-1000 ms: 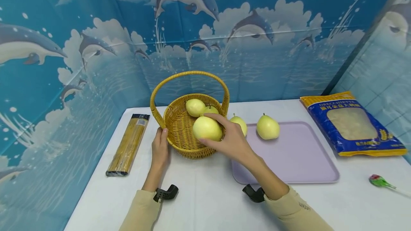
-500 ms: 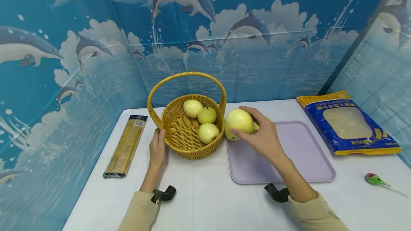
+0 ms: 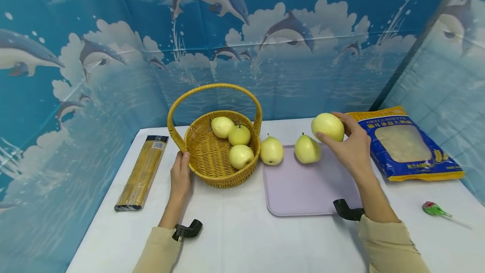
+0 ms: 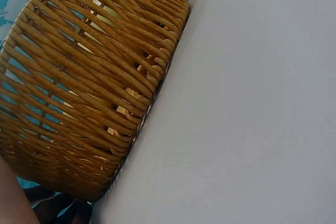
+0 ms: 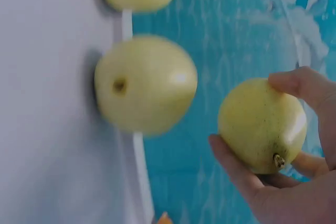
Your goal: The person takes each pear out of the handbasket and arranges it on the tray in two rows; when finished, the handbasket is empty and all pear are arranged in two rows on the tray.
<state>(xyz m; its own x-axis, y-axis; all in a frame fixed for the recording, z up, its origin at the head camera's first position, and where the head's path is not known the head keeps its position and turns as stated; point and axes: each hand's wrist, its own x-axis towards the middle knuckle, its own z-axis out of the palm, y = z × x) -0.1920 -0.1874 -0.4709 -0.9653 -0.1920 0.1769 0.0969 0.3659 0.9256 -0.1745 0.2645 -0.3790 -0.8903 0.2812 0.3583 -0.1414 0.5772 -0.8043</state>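
A yellow-green pear (image 3: 328,127) is held up by my right hand (image 3: 352,144) over the back right of a lilac tray (image 3: 314,195). In the right wrist view the thumb and fingers (image 5: 239,169) surround that pear, its stem end toward the palm. Two more pears (image 3: 272,150) sit along the tray's back edge, left of the hand. Three pears (image 3: 241,157) lie in the right half of a yellow wicker basket (image 3: 206,155). My left hand (image 3: 179,176) grips the basket's left side, thumb at the rim; its fingertips are mostly hidden behind the wall.
Left of the basket lies a long plastic-wrapped pack of thin sticks (image 3: 142,174). A blue and yellow orecchiette bag (image 3: 407,146) is at the right, with a wrapped lollipop (image 3: 435,210) in front of it. A dolphin-print curtain (image 3: 242,54) hangs behind the table.
My right hand has carried its pear rightward, from over the basket to above the tray's far right. The front pear in the basket has come into view. My left hand stays at the basket.
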